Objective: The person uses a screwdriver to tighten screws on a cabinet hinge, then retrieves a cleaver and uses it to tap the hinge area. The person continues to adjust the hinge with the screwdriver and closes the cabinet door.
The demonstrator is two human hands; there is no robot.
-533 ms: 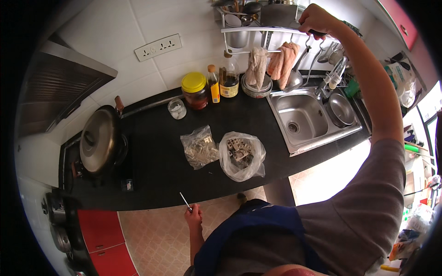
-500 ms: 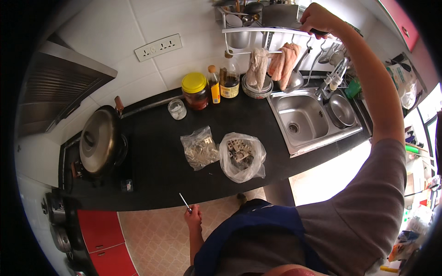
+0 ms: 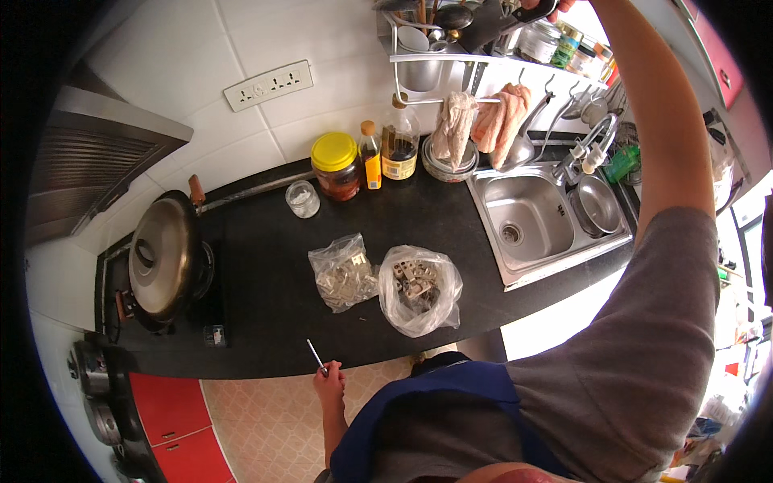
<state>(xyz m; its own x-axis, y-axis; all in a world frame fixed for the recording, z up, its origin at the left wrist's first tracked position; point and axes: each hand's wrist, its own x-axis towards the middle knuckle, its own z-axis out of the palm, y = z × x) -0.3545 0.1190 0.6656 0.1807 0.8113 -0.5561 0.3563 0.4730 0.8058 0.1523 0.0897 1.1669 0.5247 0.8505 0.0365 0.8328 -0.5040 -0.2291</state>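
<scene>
Head view (only 1): L hand (image 3: 329,386), low, just off the counter's front edge, has fingers clenched round a thin pale rod (image 3: 315,355) w/ a dark part at the grip; tip slants up & left from the fingers. Height over the counter (image 3: 266,266): can't tell.

R hand (image 3: 567,6) is way up at the top edge, partly cut off; the fingers that show look closed on the black handle of a broad-bladed knife (image 3: 483,26). Blade runs down-left from those fingers, by the wall rack (image 3: 451,58). Whether it's seated in the rack or clear of it: can't tell.

Just under/right of R fingers: row of jars (image 3: 538,42). Farther below: 2 cloths (image 3: 501,121), then the sink (image 3: 527,217), well apart from the grip.

Beyond L fingers, up the counter: clear bag (image 3: 344,278) of small metal bits, & just right of it an open plastic bag (image 3: 420,291) w/ more metal pcs. Neither hand touches them. Lidded pan (image 3: 165,258) is well left of L fingers.

Step in hand, my read: R hand handling the knife at the rack; taking out vs. putting back is unclear. L hand prob. just parks the rod. Next move would call for a firm R grip, edge clear of rack bars, jars & cloths; L arm out of the blade's path.
</scene>
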